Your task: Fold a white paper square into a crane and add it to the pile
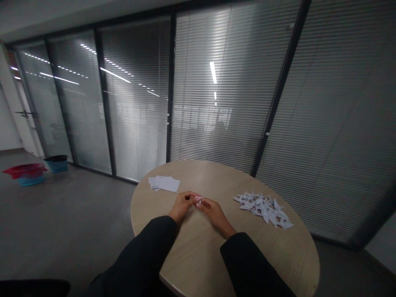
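Between my two hands, over the middle of the round table, is a small piece of folded paper [198, 201], pinkish-white in this light. The fingers of my left hand [183, 205] pinch its left side. From the right, my right hand [213, 209] grips it with thumb and fingers. The paper's exact folds are too small to make out. Beyond my left hand lies a loose stack of white paper sheets [164, 183]. Off to the right of my right hand, a pile of folded white paper pieces with pointed tips [264, 209] is spread out.
The wooden table [204, 171] has a rounded edge and stands close to a glass partition with blinds [216, 123]. On the floor at the left are a blue bin with a red liner [29, 175] and another blue bin with a dark liner [57, 164].
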Demonstrator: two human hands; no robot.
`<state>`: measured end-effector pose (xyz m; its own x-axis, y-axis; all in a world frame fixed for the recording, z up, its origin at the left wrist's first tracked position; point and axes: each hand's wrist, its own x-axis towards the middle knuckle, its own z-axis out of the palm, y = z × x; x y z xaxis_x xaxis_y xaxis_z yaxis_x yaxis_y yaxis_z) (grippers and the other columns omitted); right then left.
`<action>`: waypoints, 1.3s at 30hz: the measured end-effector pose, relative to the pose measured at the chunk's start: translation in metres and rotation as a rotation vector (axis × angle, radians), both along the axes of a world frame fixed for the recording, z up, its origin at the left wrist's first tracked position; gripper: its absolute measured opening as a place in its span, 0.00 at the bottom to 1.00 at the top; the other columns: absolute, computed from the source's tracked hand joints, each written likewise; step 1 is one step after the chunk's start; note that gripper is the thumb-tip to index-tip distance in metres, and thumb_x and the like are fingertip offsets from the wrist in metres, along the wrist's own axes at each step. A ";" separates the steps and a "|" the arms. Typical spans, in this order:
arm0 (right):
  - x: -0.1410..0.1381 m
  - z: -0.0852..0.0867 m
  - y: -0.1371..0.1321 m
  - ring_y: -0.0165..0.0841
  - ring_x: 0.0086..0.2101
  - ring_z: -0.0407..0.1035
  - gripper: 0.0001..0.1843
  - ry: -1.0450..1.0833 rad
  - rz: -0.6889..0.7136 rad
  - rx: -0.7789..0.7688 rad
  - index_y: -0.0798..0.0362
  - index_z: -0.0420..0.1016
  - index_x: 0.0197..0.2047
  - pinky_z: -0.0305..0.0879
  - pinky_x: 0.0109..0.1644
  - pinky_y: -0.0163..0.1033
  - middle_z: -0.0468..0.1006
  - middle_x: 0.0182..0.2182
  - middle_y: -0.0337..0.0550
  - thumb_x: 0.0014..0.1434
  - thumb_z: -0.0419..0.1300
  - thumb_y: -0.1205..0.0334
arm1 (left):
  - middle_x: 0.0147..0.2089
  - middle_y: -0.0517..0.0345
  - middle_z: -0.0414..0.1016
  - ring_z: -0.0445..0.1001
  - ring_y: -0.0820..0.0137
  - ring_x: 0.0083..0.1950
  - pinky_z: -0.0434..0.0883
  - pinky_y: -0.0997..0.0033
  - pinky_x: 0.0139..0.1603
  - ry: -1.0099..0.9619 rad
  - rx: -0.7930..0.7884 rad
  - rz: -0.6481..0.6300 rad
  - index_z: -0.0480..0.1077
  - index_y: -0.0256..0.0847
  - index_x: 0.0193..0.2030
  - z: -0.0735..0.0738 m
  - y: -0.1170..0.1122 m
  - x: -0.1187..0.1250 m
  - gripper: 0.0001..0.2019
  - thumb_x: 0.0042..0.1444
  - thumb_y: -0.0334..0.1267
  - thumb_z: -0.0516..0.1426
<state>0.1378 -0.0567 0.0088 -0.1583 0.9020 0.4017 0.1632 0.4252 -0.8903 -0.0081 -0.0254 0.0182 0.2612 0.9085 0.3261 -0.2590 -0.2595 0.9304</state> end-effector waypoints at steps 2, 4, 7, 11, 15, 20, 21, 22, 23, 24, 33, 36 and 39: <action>0.002 -0.001 0.001 0.38 0.34 0.72 0.16 -0.030 -0.042 0.022 0.54 0.78 0.31 0.65 0.42 0.41 0.79 0.31 0.44 0.50 0.62 0.49 | 0.25 0.54 0.75 0.71 0.70 0.28 0.67 0.70 0.33 0.012 0.014 -0.013 0.76 0.34 0.29 0.000 -0.001 0.001 0.18 0.35 0.46 0.68; 0.004 0.000 0.000 0.38 0.33 0.72 0.14 -0.053 -0.076 0.043 0.53 0.78 0.30 0.65 0.41 0.41 0.79 0.29 0.43 0.50 0.61 0.50 | 0.27 0.53 0.76 0.72 0.69 0.29 0.67 0.69 0.34 0.033 0.025 -0.008 0.77 0.34 0.30 -0.001 -0.001 0.001 0.18 0.36 0.46 0.67; 0.005 0.002 -0.001 0.38 0.33 0.71 0.12 -0.079 -0.107 0.055 0.53 0.79 0.31 0.64 0.40 0.40 0.80 0.29 0.43 0.50 0.60 0.53 | 0.33 0.50 0.78 0.73 0.67 0.33 0.68 0.69 0.37 0.095 0.062 0.010 0.77 0.35 0.34 -0.004 0.001 0.001 0.18 0.38 0.46 0.66; 0.006 0.001 -0.001 0.36 0.30 0.70 0.12 -0.142 -0.144 0.045 0.53 0.79 0.28 0.63 0.37 0.38 0.79 0.27 0.41 0.50 0.60 0.54 | 0.35 0.49 0.78 0.73 0.65 0.38 0.67 0.68 0.41 0.181 0.179 0.048 0.79 0.37 0.33 -0.008 0.004 0.001 0.15 0.44 0.47 0.63; 0.005 -0.004 0.003 0.34 0.28 0.68 0.12 -0.172 -0.164 0.026 0.54 0.78 0.26 0.61 0.34 0.37 0.77 0.23 0.39 0.49 0.60 0.54 | 0.31 0.49 0.78 0.73 0.64 0.36 0.66 0.67 0.40 0.153 0.138 0.080 0.78 0.36 0.29 -0.010 0.008 0.002 0.15 0.41 0.47 0.64; 0.004 -0.007 0.005 0.34 0.31 0.70 0.12 -0.055 -0.079 -0.005 0.54 0.77 0.32 0.64 0.38 0.38 0.78 0.28 0.42 0.42 0.65 0.58 | 0.32 0.47 0.78 0.73 0.65 0.35 0.66 0.67 0.40 0.018 0.005 0.069 0.78 0.35 0.29 -0.008 0.007 0.001 0.16 0.38 0.48 0.66; 0.004 -0.007 0.005 0.35 0.31 0.70 0.13 -0.030 -0.070 -0.016 0.54 0.76 0.33 0.64 0.38 0.38 0.78 0.29 0.42 0.42 0.66 0.59 | 0.32 0.47 0.79 0.73 0.65 0.34 0.66 0.68 0.39 -0.001 -0.018 0.069 0.79 0.35 0.29 -0.007 0.006 0.000 0.17 0.38 0.48 0.66; 0.004 -0.007 0.006 0.35 0.31 0.70 0.13 -0.006 -0.068 -0.023 0.54 0.76 0.33 0.65 0.38 0.38 0.77 0.29 0.42 0.41 0.66 0.59 | 0.32 0.47 0.79 0.73 0.66 0.34 0.66 0.68 0.38 -0.011 -0.035 0.072 0.79 0.34 0.30 -0.006 0.005 0.000 0.17 0.38 0.48 0.66; 0.005 -0.008 0.006 0.34 0.31 0.70 0.14 0.018 -0.069 -0.025 0.54 0.75 0.33 0.65 0.38 0.38 0.77 0.28 0.42 0.41 0.67 0.60 | 0.32 0.47 0.79 0.72 0.67 0.33 0.65 0.69 0.37 -0.013 -0.045 0.076 0.79 0.34 0.31 -0.005 0.004 -0.001 0.18 0.38 0.48 0.66; 0.005 -0.008 0.006 0.34 0.31 0.70 0.14 0.042 -0.072 -0.025 0.53 0.74 0.33 0.65 0.37 0.38 0.76 0.28 0.41 0.41 0.67 0.60 | 0.31 0.48 0.79 0.72 0.67 0.32 0.65 0.69 0.36 -0.014 -0.050 0.081 0.79 0.34 0.31 -0.004 0.004 -0.001 0.18 0.38 0.48 0.66; 0.004 0.000 0.001 0.34 0.30 0.71 0.16 0.084 -0.121 0.008 0.53 0.72 0.36 0.65 0.36 0.38 0.76 0.28 0.40 0.43 0.66 0.58 | 0.29 0.49 0.78 0.70 0.72 0.28 0.64 0.74 0.31 -0.110 -0.137 0.055 0.79 0.33 0.31 -0.003 0.003 -0.003 0.20 0.34 0.47 0.68; 0.004 0.000 0.001 0.34 0.31 0.71 0.17 0.075 -0.109 0.005 0.53 0.72 0.38 0.66 0.37 0.38 0.76 0.28 0.40 0.43 0.66 0.57 | 0.29 0.49 0.78 0.72 0.71 0.30 0.67 0.73 0.33 -0.156 -0.196 0.047 0.78 0.32 0.30 -0.002 0.002 -0.003 0.20 0.31 0.46 0.69; 0.004 -0.001 0.001 0.34 0.31 0.71 0.19 0.024 -0.137 0.007 0.53 0.72 0.39 0.66 0.36 0.37 0.76 0.29 0.41 0.43 0.66 0.55 | 0.29 0.49 0.78 0.72 0.71 0.30 0.68 0.73 0.34 -0.171 -0.220 0.046 0.78 0.32 0.29 -0.002 0.001 -0.002 0.20 0.30 0.45 0.70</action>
